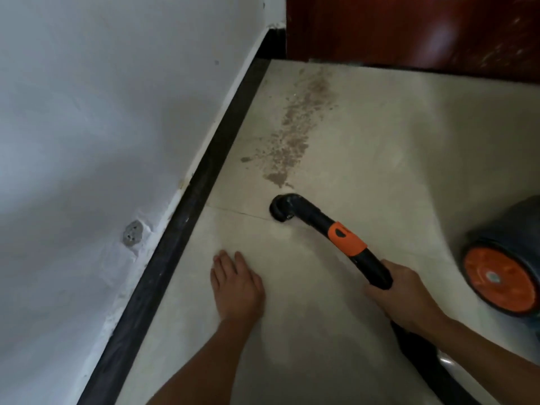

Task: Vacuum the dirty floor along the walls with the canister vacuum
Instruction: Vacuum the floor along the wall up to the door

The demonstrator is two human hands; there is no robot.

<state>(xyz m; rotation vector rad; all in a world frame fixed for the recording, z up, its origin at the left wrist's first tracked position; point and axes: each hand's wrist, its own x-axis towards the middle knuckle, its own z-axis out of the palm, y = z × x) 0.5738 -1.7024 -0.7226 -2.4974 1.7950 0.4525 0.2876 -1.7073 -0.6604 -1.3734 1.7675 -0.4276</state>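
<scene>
A black vacuum wand with an orange collar points down at the pale tiled floor; its round nozzle rests just below a long streak of brownish dirt that runs toward the far wall. My right hand is closed around the wand's black grip. My left hand lies flat on the floor, fingers together, holding nothing, to the left of the wand. The canister vacuum body, dark with an orange wheel, sits at the right edge.
A white wall with a black baseboard runs diagonally along the left. A dark red wooden panel closes off the far side. The hose trails back under my right arm.
</scene>
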